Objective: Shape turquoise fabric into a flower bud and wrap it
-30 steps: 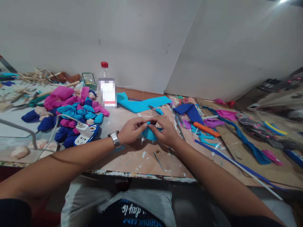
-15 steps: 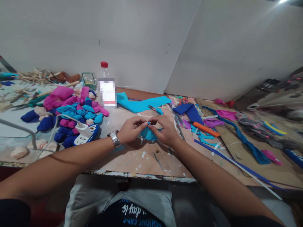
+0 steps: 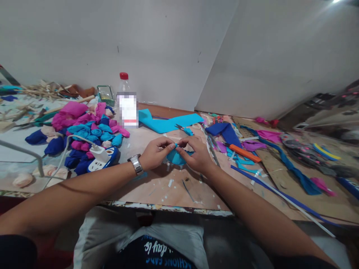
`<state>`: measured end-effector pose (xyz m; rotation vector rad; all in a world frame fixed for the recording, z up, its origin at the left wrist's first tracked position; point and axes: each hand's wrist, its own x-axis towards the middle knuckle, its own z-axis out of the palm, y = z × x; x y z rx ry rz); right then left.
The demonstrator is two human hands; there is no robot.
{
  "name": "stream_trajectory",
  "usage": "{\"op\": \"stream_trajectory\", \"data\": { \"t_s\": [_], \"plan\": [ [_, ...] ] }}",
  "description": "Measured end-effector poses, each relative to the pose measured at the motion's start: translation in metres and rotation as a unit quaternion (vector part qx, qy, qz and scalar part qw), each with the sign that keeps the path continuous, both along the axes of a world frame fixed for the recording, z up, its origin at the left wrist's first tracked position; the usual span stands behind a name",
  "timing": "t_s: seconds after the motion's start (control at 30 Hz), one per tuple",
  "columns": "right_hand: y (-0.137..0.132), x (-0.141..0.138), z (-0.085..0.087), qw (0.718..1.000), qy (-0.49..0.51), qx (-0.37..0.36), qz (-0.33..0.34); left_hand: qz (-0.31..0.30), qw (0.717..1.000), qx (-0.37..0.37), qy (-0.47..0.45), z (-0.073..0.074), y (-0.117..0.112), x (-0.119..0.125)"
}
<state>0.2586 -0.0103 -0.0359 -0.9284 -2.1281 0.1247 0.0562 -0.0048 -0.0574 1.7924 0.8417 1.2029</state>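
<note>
Both hands meet over the middle of the wooden table [image 3: 174, 186]. My left hand [image 3: 154, 153], with a metal watch on its wrist, pinches the top of a small turquoise fabric bundle [image 3: 176, 157]. My right hand [image 3: 195, 153] grips the same bundle from the right, fingers curled round it. The bundle is partly hidden between the fingers.
A heap of pink, turquoise and dark blue fabric bundles [image 3: 84, 130] lies at the left, beside a white power strip [image 3: 102, 157]. A plastic bottle with a red cap [image 3: 126, 104] stands behind. A turquoise fabric sheet [image 3: 168, 123], scissors [image 3: 183, 129], an orange cutter [image 3: 244, 153] and fabric strips lie at the right.
The fingers of both hands have shifted slightly on the turquoise bundle; the hands stay in the same place.
</note>
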Motion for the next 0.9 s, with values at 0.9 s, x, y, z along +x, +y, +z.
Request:
{"op": "stream_trajectory", "data": {
  "t_s": [0.9],
  "plan": [
    [0.0, 0.001, -0.0007, 0.999, -0.018, -0.02, 0.022, -0.018, 0.999, -0.016, 0.038, -0.0012, -0.0002, -0.0002]
  ]
}}
